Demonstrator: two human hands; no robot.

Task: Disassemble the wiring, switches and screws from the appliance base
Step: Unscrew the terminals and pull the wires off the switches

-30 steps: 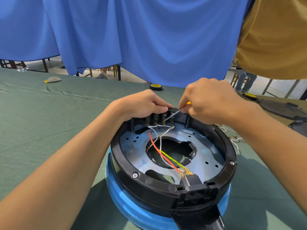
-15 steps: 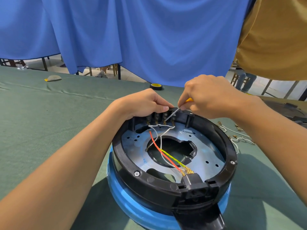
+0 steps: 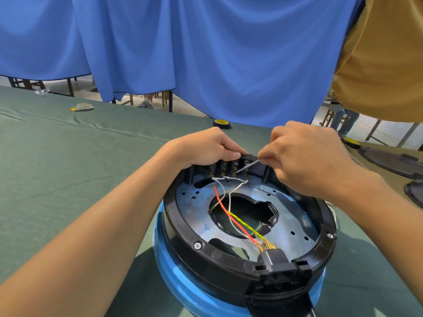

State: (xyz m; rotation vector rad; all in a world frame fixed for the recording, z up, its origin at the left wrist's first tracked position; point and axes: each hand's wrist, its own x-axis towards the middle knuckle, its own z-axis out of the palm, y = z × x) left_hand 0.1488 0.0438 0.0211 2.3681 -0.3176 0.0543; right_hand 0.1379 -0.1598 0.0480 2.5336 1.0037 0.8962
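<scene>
Centre of the frame, low: the appliance base (image 3: 206, 255) sits on the green table cloth (image 3: 68, 156), a black rim over a blue body, with a bluish metal plate (image 3: 295, 216) inside it, cut by a large hole. My left hand (image 3: 206, 145) is curled over the far rim, fingers clamped on the moulding just above the terminal row (image 3: 225, 168). I take that for a steadying hold. My right hand (image 3: 304, 154) is closed round a small screwdriver (image 3: 248, 165). Only the thin metal shaft shows, with the handle hidden in the fist. The tip points down-left among the right-hand terminals, but I cannot tell which one it is on. White wires (image 3: 229, 179) loop along the foot of those terminals. A red wire (image 3: 220, 202) and a yellow-green wire (image 3: 247, 226) cross the hole toward the black power socket (image 3: 274, 259) on the near rim, where they end in brass connectors. Two hex screws, one lower left (image 3: 197, 245) and one at right (image 3: 329, 235), are still seated in the rim. A tape roll (image 3: 221, 123) lies just beyond the hands, upper centre. Judgement: the step in hand is freeing the wiring at the switch terminals, and the socket leads and rim screws are yet to do, so there is much left. The next move wants the tip held square in its terminal and a firm brace from the left hand against the base turning. Once the terminal slackens, the white lead should be drawn out with the fingers.
</scene>
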